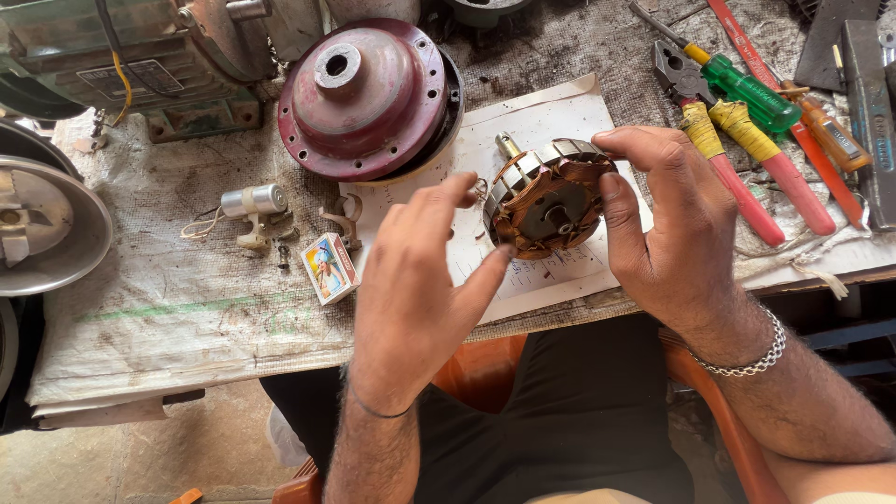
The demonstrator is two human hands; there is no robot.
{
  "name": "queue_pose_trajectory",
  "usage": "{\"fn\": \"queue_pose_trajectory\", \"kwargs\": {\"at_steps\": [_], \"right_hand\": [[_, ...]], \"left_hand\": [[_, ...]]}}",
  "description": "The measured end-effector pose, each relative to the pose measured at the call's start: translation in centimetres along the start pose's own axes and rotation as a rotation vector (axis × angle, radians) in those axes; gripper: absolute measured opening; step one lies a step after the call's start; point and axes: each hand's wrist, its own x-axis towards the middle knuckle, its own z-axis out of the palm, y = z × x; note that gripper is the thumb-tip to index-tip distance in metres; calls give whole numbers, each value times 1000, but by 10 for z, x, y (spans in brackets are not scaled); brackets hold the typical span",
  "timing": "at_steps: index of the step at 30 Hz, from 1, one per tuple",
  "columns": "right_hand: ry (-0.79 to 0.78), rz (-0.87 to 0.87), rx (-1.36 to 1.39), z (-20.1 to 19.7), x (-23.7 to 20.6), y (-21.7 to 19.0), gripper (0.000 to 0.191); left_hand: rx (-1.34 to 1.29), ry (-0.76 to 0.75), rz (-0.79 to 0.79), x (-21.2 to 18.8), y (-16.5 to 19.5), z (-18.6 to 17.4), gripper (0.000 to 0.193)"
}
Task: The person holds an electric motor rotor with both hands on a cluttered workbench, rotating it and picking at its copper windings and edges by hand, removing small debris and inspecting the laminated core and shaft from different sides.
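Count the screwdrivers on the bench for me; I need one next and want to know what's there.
2 that I can tell: a green-handled screwdriver at the upper right beside the pliers, and an orange-handled screwdriver just right of it. More may lie beyond the frame's edge.
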Motion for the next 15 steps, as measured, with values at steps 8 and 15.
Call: {"fn": "queue_pose_trajectory", "kwargs": {"at_steps": [8,15], "right_hand": [[-60,-47,-32,0,0,2,54],[-63,-69,-8,-1,2,1,60]], "left_hand": [[-21,-155,-126,0,2,10,60],[-32,-115,-44,0,1,12,58]]}}
